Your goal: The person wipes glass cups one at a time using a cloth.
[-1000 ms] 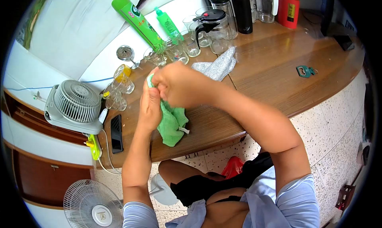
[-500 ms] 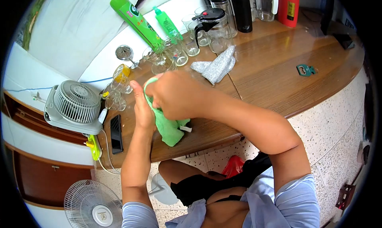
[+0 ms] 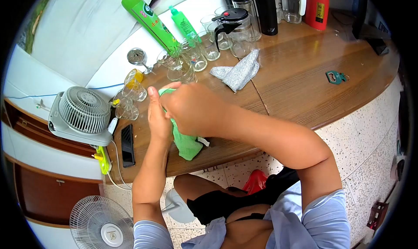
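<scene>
Both hands meet over the near left part of the wooden table, with a green cloth [image 3: 187, 147] between them. My right hand [image 3: 191, 107] is closed on the cloth, knuckles up. From the other side my left hand [image 3: 159, 120] cups the upper part of the cloth, its thumb raised and its fingertips showing beyond the right hand. Whether anything lies inside the cloth is hidden. Its lower end hangs below the hands, with a white tag at its side. Just beyond the fingers stand several clear glasses [image 3: 198, 60].
A grey cloth [image 3: 239, 73] lies near a glass pot [image 3: 239, 36]. Green bottles [image 3: 152, 25], a black flask [image 3: 265, 14] and a red tin [image 3: 316, 10] stand behind. At left are a small fan [image 3: 85, 112], a phone [image 3: 127, 145] and lying glasses [image 3: 127, 109]. A green opener [image 3: 335, 77] lies right.
My hands have come lower and slightly nearer my body. My left thumb has lifted away from the cloth, and the cloth's hanging part has narrowed. The grey cloth has stayed put.
</scene>
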Tool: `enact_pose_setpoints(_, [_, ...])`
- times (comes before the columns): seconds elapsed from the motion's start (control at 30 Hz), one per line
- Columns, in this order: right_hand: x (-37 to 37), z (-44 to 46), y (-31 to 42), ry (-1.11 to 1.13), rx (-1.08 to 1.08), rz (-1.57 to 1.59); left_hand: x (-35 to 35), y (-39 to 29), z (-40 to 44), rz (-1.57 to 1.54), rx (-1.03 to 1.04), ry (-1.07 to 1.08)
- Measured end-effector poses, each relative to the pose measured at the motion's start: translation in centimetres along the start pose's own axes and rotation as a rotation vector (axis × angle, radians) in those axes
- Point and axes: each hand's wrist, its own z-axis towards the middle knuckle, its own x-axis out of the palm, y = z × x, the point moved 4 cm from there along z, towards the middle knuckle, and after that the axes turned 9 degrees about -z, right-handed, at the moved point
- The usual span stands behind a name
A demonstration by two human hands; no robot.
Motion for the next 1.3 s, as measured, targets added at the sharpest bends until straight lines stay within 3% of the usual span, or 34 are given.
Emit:
enact_pose_setpoints(0.27, [0.9, -0.6, 0.3, 0.199, -0.132, 0.023, 0.5, -1.0, -0.3, -0.190, -0.141, 0.027])
enact_pose_setpoints(0.47, [0.4, -0.5, -0.1, 0.368, -0.112, 0.026, 0.6, -1.2, -0.2, -0.288, -0.212, 0.077])
enact_pose_setpoints(0.57, [-1.0, 0.2, 0.2, 0.333, -0.102, -0.024, 1.3, -1.0, -0.3, -0.256, -0.115, 0.061])
enact_pose_setpoints(0.67, [-2.7, 1.0, -0.7, 0.272, 0.082, 0.029, 1.6, -1.4, -0.9, -0.034, 0.007, 0.058])
enact_pose_setpoints(0.77, [-2.8, 1.1, -2.2, 0.016, 0.111, 0.098, 1.6, -1.5, -1.3, 0.209, 0.114, 0.060])
enact_pose_setpoints(0.97, [-1.6, 0.4, -0.7, -0.048, 0.238, 0.161, 0.2, 1.0, 0.0, 0.286, 0.258, 0.052])
enact_pose_setpoints(1.17, [1.7, -0.3, -0.6, 0.288, 0.145, 0.154, 0.0, -0.4, 0.1, 0.120, 0.063, 0.079])
enact_pose_setpoints(1.3, [1.2, -0.4, 0.5, 0.471, 0.041, 0.089, 0.4, -1.3, -0.2, -0.176, -0.059, 0.080])
